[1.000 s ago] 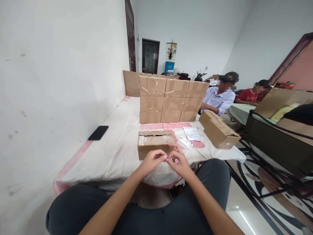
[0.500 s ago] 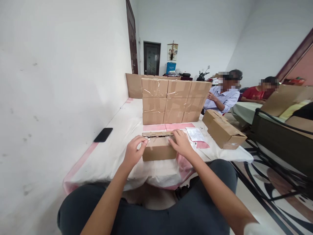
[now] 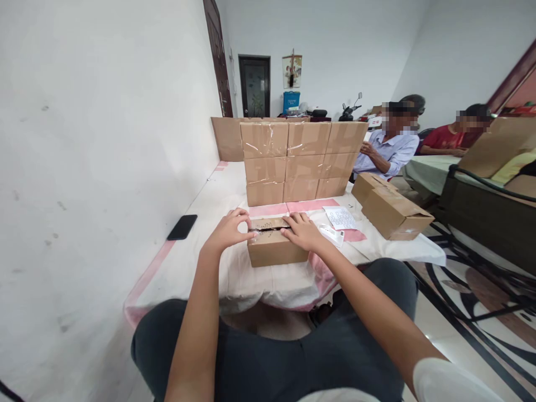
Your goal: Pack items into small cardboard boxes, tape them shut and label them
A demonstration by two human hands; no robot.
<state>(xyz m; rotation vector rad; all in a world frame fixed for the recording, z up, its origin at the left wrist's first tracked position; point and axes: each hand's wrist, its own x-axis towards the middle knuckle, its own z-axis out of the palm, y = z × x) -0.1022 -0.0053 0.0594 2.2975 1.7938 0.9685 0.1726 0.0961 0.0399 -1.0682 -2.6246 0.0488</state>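
Note:
A small brown cardboard box [image 3: 277,249] rests in front of me on the table, a dark gap showing between its top flaps. Clear tape and dark print can be seen along the top. My left hand [image 3: 228,230] curves around the box's left end, its fingertips at the far edge and its thumb on the near flap. On the right part of the top, my right hand [image 3: 302,230] has its fingers over the far flap and its thumb by the gap. Both hands are closed on the box. Beside my right hand lies a clear plastic packet with a white label [image 3: 331,234].
Stacked taped boxes [image 3: 304,162] form a wall behind the box. A black phone [image 3: 182,227] lies left, a handwritten paper [image 3: 340,218] right. More cartons [image 3: 396,212] sit at the table's right edge. Two people [image 3: 385,151] sit beyond, at right. A white wall [image 3: 84,167] borders the left.
My left hand has shifted its grip at the box's left end, its fingers now reaching the far edge. My right hand lies flatter over the flaps. The whole view has tilted slightly.

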